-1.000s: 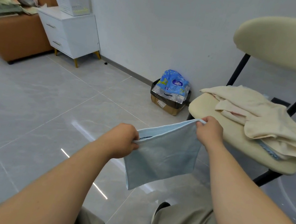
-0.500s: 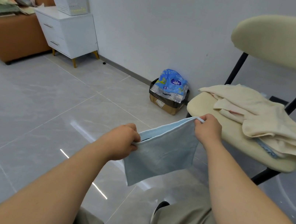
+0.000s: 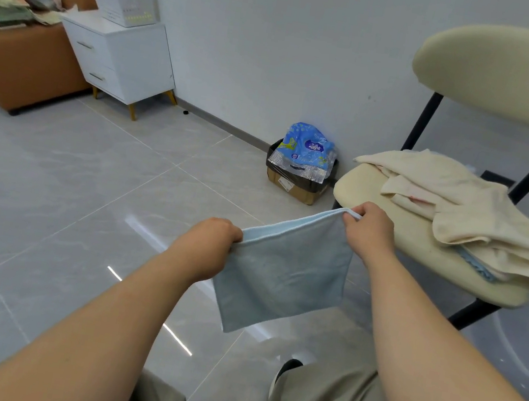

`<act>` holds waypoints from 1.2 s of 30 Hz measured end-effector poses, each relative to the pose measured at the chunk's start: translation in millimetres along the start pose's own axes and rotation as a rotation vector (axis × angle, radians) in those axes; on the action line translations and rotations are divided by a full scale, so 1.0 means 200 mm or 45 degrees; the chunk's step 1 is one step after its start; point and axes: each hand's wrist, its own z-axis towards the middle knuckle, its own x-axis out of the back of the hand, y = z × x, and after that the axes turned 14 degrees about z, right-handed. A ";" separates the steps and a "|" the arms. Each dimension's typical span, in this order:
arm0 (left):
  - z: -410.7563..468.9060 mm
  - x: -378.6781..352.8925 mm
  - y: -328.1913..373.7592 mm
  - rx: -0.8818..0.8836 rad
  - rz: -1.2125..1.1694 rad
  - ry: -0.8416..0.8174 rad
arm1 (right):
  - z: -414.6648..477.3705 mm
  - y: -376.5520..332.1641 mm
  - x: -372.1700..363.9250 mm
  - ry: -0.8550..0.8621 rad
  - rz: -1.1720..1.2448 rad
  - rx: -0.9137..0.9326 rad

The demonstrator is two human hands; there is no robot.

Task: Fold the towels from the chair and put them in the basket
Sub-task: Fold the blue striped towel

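A light blue towel (image 3: pixel 283 272), folded double, hangs in the air between my hands above the floor. My left hand (image 3: pixel 203 248) pinches its upper left corner and my right hand (image 3: pixel 369 232) pinches the upper right corner, which is higher. Just right of my right hand stands the cream chair (image 3: pixel 400 229) with black legs. On its seat lies a loose heap of cream towels (image 3: pixel 456 203), with a blue towel edge (image 3: pixel 474 265) showing underneath. No basket shows in this view.
A cardboard box lined with a black bag (image 3: pixel 296 184) holds a blue plastic pack (image 3: pixel 308 145) by the wall. A white drawer cabinet (image 3: pixel 122 60) and a brown sofa (image 3: pixel 18 64) stand at the far left. Glossy grey tiles (image 3: pixel 84 189) cover the floor.
The view has shifted slightly. The blue towel has pulled a little tauter between my hands, which keep their grip on its top corners.
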 end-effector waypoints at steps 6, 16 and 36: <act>0.01 -0.02 -0.15 0.238 -0.019 -0.019 | -0.01 -0.01 0.00 -0.186 -0.023 0.070; -0.03 -0.01 -0.30 0.476 -0.018 -0.039 | -0.05 -0.06 0.00 -0.368 -0.027 0.138; -0.15 0.03 -0.40 0.360 -0.136 0.096 | -0.05 -0.08 0.06 -0.408 -0.131 0.189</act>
